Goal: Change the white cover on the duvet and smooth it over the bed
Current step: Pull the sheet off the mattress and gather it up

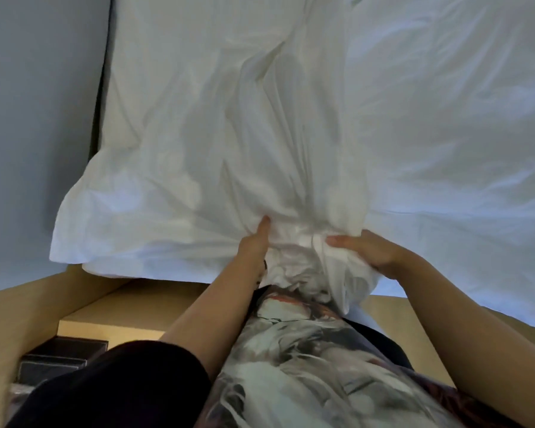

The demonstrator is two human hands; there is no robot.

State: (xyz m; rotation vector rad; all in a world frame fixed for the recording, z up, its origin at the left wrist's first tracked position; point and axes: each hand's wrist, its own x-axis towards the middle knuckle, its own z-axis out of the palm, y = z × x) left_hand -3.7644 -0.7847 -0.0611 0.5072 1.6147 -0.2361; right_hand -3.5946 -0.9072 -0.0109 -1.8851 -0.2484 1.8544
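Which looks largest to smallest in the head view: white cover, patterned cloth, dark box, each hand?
1. white cover, fills most of the frame.
2. patterned cloth, though nearness to the camera enlarges it.
3. dark box, right hand and left hand: look alike, not ranked.

You face the bed (167, 293), its wooden edge nearest you. The white cover (229, 149) lies rumpled across it, gathered into a bunch at that near edge, its left corner overhanging.

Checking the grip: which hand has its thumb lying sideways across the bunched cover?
The right hand; its thumb lies sideways across the cover, whereas on the left hand it points straight ahead.
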